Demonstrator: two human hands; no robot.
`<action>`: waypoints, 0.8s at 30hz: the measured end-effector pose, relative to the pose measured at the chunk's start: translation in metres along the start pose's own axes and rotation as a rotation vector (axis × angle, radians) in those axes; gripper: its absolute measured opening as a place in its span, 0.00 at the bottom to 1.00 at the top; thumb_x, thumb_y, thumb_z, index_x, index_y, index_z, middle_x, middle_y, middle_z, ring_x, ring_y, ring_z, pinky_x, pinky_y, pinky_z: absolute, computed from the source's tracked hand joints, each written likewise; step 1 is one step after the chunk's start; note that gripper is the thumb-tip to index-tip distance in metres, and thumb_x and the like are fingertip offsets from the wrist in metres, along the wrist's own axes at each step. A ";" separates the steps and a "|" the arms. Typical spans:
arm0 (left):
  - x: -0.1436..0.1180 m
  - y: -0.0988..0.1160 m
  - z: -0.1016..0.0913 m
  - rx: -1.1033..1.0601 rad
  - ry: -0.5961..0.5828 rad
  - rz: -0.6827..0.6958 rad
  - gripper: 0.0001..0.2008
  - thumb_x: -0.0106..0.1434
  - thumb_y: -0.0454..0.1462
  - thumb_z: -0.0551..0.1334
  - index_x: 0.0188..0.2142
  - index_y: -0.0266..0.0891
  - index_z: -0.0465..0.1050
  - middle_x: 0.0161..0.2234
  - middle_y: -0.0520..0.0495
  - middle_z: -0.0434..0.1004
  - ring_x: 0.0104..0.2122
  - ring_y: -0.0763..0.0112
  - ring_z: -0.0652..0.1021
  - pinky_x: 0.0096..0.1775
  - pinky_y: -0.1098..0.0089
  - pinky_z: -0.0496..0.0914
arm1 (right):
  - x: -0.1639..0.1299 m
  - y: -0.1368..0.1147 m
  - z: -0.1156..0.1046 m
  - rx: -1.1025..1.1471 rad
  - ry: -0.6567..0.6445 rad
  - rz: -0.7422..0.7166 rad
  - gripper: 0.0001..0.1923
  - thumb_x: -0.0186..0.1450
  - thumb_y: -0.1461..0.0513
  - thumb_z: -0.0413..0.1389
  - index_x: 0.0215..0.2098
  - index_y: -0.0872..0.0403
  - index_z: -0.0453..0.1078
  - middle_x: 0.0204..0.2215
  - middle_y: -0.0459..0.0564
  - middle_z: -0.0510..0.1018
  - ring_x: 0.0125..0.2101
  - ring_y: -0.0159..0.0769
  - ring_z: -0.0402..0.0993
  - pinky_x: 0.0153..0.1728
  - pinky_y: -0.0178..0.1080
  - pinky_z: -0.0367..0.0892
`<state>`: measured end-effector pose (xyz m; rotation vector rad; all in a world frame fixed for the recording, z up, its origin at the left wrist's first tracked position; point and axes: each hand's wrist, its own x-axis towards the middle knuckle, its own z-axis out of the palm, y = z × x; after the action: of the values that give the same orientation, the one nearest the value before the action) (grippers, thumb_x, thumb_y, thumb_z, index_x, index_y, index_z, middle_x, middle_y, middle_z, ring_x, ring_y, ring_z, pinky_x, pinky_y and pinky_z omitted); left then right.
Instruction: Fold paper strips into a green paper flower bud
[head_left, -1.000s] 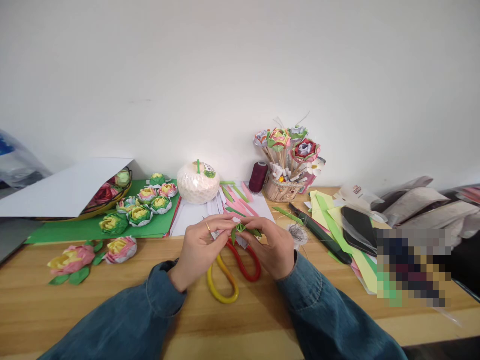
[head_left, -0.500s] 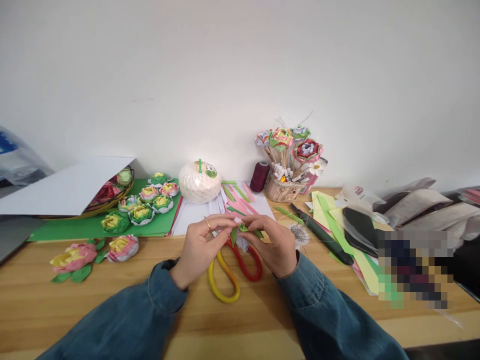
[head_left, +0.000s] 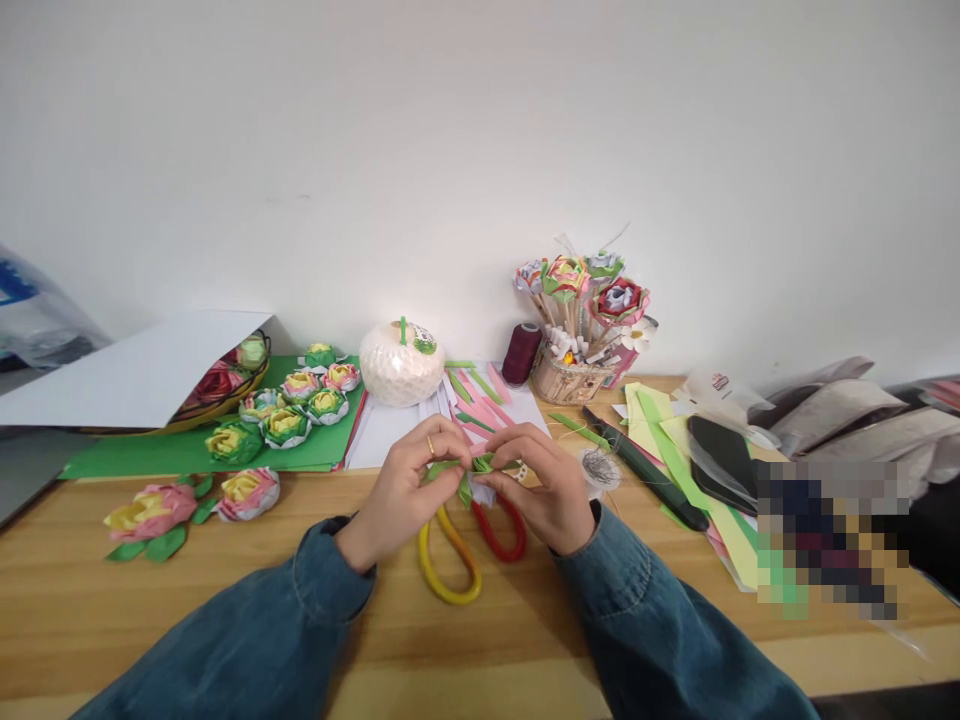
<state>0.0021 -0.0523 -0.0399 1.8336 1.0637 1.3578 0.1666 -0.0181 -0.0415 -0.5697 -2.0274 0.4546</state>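
Between my two hands is a small bundle of folded green paper pieces (head_left: 484, 464), partly covered by fingers. My left hand (head_left: 420, 480) is closed in a pinch at its left side, a ring on one finger. My right hand (head_left: 544, 485) pinches the right side with thumb and fingertips. Green leaf-like ends and a pale piece hang below the fingers. Under the hands lie scissors with one yellow and one red handle (head_left: 448, 565); their blades are hidden. Behind the hands, pink and green paper strips (head_left: 487, 410) lie on white sheets.
Folded paper flowers (head_left: 285, 426) rest on a green sheet (head_left: 150, 455) at left, two more in front. A foam-netted fruit (head_left: 402, 365), dark red thread spool (head_left: 522, 355) and flower-filled holder (head_left: 566, 380) stand by the wall. A dark-handled knife (head_left: 652, 475) and phone (head_left: 721, 462) lie right.
My left hand has shifted slightly right and its fingers have moved on the green paper bundle. More green paper shows under the left fingers. My right hand keeps nearly the same place.
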 end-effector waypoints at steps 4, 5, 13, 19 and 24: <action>0.001 0.001 0.000 -0.055 -0.075 -0.071 0.04 0.54 0.30 0.56 0.26 0.37 0.69 0.28 0.48 0.66 0.31 0.70 0.69 0.34 0.70 0.64 | 0.002 0.002 -0.001 0.135 -0.028 0.121 0.09 0.56 0.61 0.59 0.22 0.54 0.62 0.23 0.46 0.68 0.27 0.32 0.65 0.30 0.36 0.63; 0.001 0.000 0.000 -0.092 -0.092 -0.105 0.03 0.54 0.31 0.57 0.26 0.36 0.69 0.28 0.48 0.67 0.31 0.70 0.69 0.34 0.70 0.64 | 0.002 0.002 -0.001 0.191 -0.042 0.186 0.10 0.55 0.61 0.59 0.22 0.54 0.62 0.22 0.45 0.68 0.26 0.31 0.64 0.29 0.35 0.62; 0.004 -0.007 -0.001 -0.287 -0.101 -0.395 0.08 0.52 0.39 0.61 0.26 0.36 0.67 0.24 0.52 0.67 0.24 0.75 0.67 0.27 0.73 0.61 | 0.007 0.002 0.000 0.718 -0.177 0.636 0.11 0.52 0.59 0.60 0.26 0.56 0.64 0.22 0.41 0.66 0.22 0.24 0.61 0.25 0.31 0.59; 0.007 -0.006 -0.003 -0.388 -0.136 -0.481 0.09 0.50 0.38 0.62 0.24 0.34 0.66 0.21 0.54 0.65 0.23 0.78 0.64 0.27 0.75 0.58 | 0.008 0.002 -0.005 0.773 -0.240 0.750 0.11 0.50 0.61 0.62 0.26 0.58 0.65 0.22 0.41 0.68 0.24 0.24 0.63 0.28 0.30 0.60; 0.007 -0.007 -0.005 -0.489 -0.171 -0.546 0.09 0.49 0.37 0.64 0.24 0.33 0.67 0.22 0.53 0.66 0.24 0.78 0.65 0.28 0.75 0.59 | 0.010 0.002 -0.010 0.787 -0.309 0.823 0.11 0.49 0.61 0.63 0.26 0.58 0.67 0.23 0.43 0.71 0.25 0.26 0.67 0.31 0.33 0.62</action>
<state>-0.0027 -0.0426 -0.0407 1.1646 0.9436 0.9969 0.1712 -0.0099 -0.0311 -0.8347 -1.5986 1.8157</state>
